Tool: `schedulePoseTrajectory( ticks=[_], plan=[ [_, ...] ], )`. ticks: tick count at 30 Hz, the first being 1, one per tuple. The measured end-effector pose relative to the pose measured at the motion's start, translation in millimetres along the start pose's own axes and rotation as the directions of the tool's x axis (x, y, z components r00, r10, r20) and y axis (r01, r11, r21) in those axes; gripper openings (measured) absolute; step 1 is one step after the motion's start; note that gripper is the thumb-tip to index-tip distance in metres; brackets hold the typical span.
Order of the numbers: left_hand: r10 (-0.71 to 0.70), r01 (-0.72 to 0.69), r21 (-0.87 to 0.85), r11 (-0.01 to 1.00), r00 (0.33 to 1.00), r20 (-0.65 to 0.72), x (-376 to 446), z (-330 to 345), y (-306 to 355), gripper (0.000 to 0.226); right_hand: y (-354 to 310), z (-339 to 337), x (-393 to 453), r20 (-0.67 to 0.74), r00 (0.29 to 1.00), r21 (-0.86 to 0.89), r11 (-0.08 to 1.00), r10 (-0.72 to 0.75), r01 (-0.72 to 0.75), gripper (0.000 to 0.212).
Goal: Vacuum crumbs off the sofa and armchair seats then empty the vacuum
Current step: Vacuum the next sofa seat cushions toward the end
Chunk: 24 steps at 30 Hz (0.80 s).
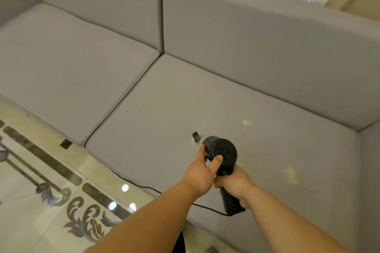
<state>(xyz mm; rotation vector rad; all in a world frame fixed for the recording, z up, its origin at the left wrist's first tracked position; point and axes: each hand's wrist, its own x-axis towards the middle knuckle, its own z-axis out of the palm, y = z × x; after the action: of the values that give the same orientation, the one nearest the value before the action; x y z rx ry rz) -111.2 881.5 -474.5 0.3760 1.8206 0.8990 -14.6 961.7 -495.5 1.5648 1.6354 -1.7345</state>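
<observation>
Head view looked down over two bare forearms at a grey sofa [185, 98], and a good deal of it was hard to read. The handheld vacuum [223, 153] was seen end-on, so its round black rear cap faced the camera and hid most of the body; only a small dark tip of the nozzle [195, 136] showed past it, down on the right seat cushion [236, 113]. Whether the tip touched the fabric I could not tell. No dust cup or anything in it could be made out from that side.

The right hand [236, 186] was wrapped round the ribbed black handle [231, 201], fingers curled out of sight beneath it. The left hand [202, 172] gripped the barrel from the left, thumb pressed on the rear cap and fingers curled round the far side.

Pale yellowish crumbs [246, 122] lay blurred on the cushion just beyond the vacuum, with another faint smear [291, 174] to the right. A black cord [144, 186] ran from the handle's base across the near edge of the seat, partly hidden behind the left forearm. The left seat cushion [72, 68] lay further left. The patterned tile floor [41, 181] was cut off at the near left, and a white wall plate [314, 0] peeked over the backrest.
</observation>
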Motion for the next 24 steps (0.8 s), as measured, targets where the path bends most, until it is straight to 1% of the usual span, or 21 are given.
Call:
schedulePoseTrajectory(
  ticks=[6,10,13,16,19,22,24],
  plan=[
    [-0.013,0.013,-0.028,1.000,1.000,-0.019,-27.6,18.2,-19.5,0.074,30.4,2.4,-24.6,-0.002,1.000,-0.009,1.000,-0.008,0.008,0.035],
    [0.000,-0.001,-0.058,0.998,1.000,-0.019,-41.6,21.6,-25.7,0.073,40.2,7.0,-38.8,-0.039,0.998,0.003,0.999,-0.041,0.041,0.034],
    [0.026,-0.028,-0.097,0.995,0.999,-0.020,-47.8,19.3,-23.8,0.073,40.7,10.1,-44.1,-0.068,0.995,0.027,0.997,-0.074,0.076,0.037],
    [0.042,-0.046,-0.105,0.993,0.998,-0.046,-47.1,10.9,-19.6,0.074,30.2,12.3,-39.8,-0.065,0.993,0.042,0.994,-0.097,0.100,0.040],
    [0.037,-0.044,-0.106,0.993,0.997,-0.062,-29.9,-2.7,-17.3,0.074,15.4,17.8,-22.2,-0.052,0.992,0.040,0.992,-0.117,0.119,0.039],
    [0.011,-0.015,-0.068,0.998,0.999,-0.052,-15.9,-11.6,-18.7,0.073,11.0,23.2,-9.6,-0.032,0.997,0.051,0.996,-0.076,0.077,0.038],
    [-0.021,0.020,-0.038,0.999,1.000,-0.020,-12.9,-10.6,-26.0,0.074,18.6,26.5,-5.8,-0.024,0.999,0.038,0.999,-0.034,0.035,0.039]
  ],
)
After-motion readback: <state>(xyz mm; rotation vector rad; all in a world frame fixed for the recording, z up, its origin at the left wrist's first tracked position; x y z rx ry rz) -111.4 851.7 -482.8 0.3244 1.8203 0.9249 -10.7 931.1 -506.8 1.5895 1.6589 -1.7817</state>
